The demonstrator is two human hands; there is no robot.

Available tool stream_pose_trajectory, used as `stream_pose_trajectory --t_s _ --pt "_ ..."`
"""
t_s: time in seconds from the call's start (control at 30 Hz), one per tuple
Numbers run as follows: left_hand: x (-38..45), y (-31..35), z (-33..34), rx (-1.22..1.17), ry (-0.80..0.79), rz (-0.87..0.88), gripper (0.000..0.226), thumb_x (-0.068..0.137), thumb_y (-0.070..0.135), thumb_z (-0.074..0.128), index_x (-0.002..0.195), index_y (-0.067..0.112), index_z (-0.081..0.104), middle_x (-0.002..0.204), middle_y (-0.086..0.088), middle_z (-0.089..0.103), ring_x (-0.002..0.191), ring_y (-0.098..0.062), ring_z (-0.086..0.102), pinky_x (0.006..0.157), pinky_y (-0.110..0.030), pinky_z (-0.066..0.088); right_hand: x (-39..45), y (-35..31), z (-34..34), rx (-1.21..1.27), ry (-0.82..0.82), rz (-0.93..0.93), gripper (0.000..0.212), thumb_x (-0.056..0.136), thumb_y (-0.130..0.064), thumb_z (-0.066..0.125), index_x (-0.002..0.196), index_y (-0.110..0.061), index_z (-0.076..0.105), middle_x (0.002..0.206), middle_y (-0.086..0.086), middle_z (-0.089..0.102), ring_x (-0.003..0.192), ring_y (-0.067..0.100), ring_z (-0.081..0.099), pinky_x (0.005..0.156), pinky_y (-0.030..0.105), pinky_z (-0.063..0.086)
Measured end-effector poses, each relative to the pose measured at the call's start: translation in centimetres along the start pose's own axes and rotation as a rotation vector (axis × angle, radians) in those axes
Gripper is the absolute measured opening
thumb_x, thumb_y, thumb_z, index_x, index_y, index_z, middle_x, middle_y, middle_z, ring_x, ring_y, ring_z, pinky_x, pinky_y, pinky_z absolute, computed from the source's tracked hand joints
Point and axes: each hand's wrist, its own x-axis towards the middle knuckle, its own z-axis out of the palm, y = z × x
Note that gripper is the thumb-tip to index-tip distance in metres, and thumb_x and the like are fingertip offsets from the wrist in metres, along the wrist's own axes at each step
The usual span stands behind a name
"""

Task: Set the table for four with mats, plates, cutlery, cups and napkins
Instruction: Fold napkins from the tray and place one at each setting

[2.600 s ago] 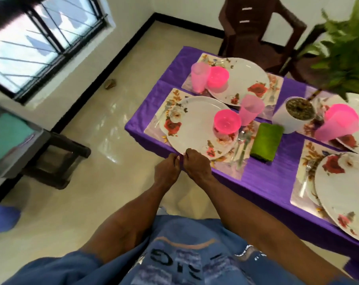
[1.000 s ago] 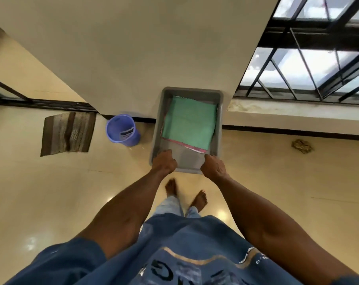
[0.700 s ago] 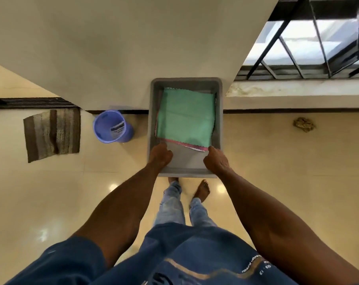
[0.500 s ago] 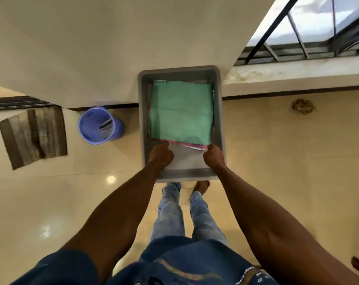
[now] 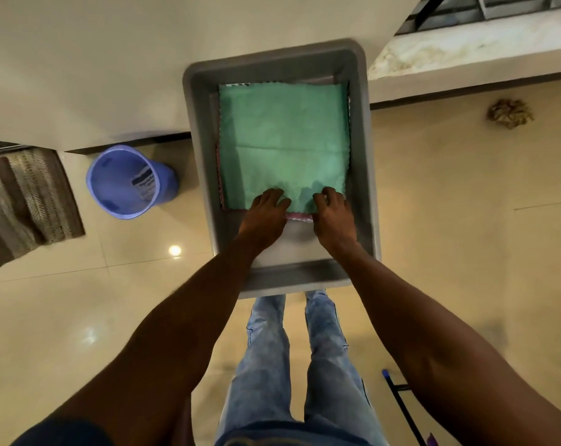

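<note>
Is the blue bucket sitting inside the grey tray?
No, the blue bucket stands on the floor to the left of the grey tray.

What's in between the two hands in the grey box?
In the head view, green napkin edge and a pink cloth strip lie between left hand and right hand.

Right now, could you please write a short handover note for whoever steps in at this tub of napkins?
Left hand: on the near edge of the green napkin, fingers curled at it.
Right hand: at the same edge, fingers curled and bunching the cloth.
Napkin lies flat on top of a stack in the grey tub; a pink-edged cloth peeks out beneath.
Done: both hands are at the top napkin.
Left: lift it out and carry it to the table, which is out of view, so remaining settings cannot be judged from here.
</note>
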Motion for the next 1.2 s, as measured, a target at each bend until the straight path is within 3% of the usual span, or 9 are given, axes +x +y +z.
stream_pose_trajectory --t_s 0.2,0.4,0.5,0.57,0.77,0.93,1.1,1.2 --pt "0.4 -0.3 0.3 -0.026 0.009 0.0 0.039 0.08 0.023 0.073 0.113 0.003 0.066 0.127 -0.022 0.059 0.12 -0.043 0.053 0.095 -0.051 0.046 0.7 0.0 0.6 -0.002 0.015 -0.012 0.033 0.071 0.004 0.07 0.104 0.001 0.067 0.115 0.023 0.059 0.105 0.043 0.055 0.082 0.047 0.051" --pt "1.1 0.1 -0.9 -0.084 0.0 -0.032 0.044 0.089 0.029 0.064 0.127 0.007 0.059 0.138 -0.016 0.048 0.132 -0.035 0.038 0.104 -0.045 0.034 0.9 0.2 -0.7 0.066 0.045 -0.005 0.006 0.08 -0.005 0.069 0.085 -0.002 0.072 0.09 0.016 0.066 0.083 0.039 0.06 0.066 0.036 0.043" --pt "1.4 0.3 -0.9 -0.064 0.005 -0.05 0.037 0.091 0.027 0.058 0.124 0.01 0.06 0.133 -0.014 0.05 0.128 -0.033 0.04 0.102 -0.044 0.035 0.9 0.3 -1.7 0.084 0.1 -0.039 0.01 0.084 -0.01 0.062 0.079 -0.004 0.07 0.081 0.014 0.066 0.075 0.036 0.06 0.063 0.031 0.035" --pt "1.3 0.7 -1.0 -0.076 0.027 -0.062 0.035 0.091 0.02 0.056 0.125 0.01 0.059 0.129 -0.014 0.053 0.125 -0.033 0.043 0.1 -0.044 0.037 0.7 -0.3 -2.3 0.06 0.123 -0.068 0.008 0.085 -0.011 0.061 0.087 -0.005 0.066 0.086 0.015 0.068 0.078 0.036 0.06 0.067 0.034 0.041" --pt "-0.1 1.1 -3.9 -0.18 0.26 -0.227 0.034 0.083 -0.007 0.048 0.113 0.001 0.063 0.111 -0.019 0.063 0.103 -0.037 0.057 0.087 -0.042 0.042 0.0 -2.9 -5.8 0.122 0.235 -0.052 0.035 0.079 0.008 0.052 0.114 0.002 0.054 0.108 0.021 0.058 0.097 0.035 0.053 0.086 0.044 0.045" --pt "-3.3 0.8 -9.8 -0.382 0.391 -0.465 0.039 0.088 -0.002 0.049 0.124 0.005 0.064 0.121 -0.022 0.064 0.109 -0.041 0.059 0.094 -0.043 0.046 -1.6 -4.5 -10.6 0.198 0.356 -0.032 0.029 0.087 0.008 0.041 0.112 0.004 0.054 0.103 0.021 0.056 0.088 0.03 0.049 0.076 0.037 0.044" --pt "-7.6 2.5 -16.2 -0.607 0.594 -0.537 0.041 0.085 0.005 0.048 0.121 0.01 0.068 0.116 -0.015 0.069 0.106 -0.035 0.064 0.092 -0.038 0.051 -4.6 -5.1 -15.5 0.112 0.348 -0.138 0.013 0.092 -0.001 0.054 0.103 0.002 0.059 0.103 0.019 0.056 0.089 0.03 0.052 0.077 0.039 0.05" --pt "-10.4 4.6 -19.8 -0.558 0.644 -0.534 0.038 0.086 0.001 0.047 0.116 0.008 0.069 0.113 -0.016 0.07 0.104 -0.034 0.063 0.089 -0.036 0.048 -7.0 -5.2 -18.5 0.072 0.359 -0.167 0.011 0.086 0.0 0.061 0.097 0.0 0.062 0.106 0.017 0.056 0.094 0.031 0.052 0.077 0.039 0.052"
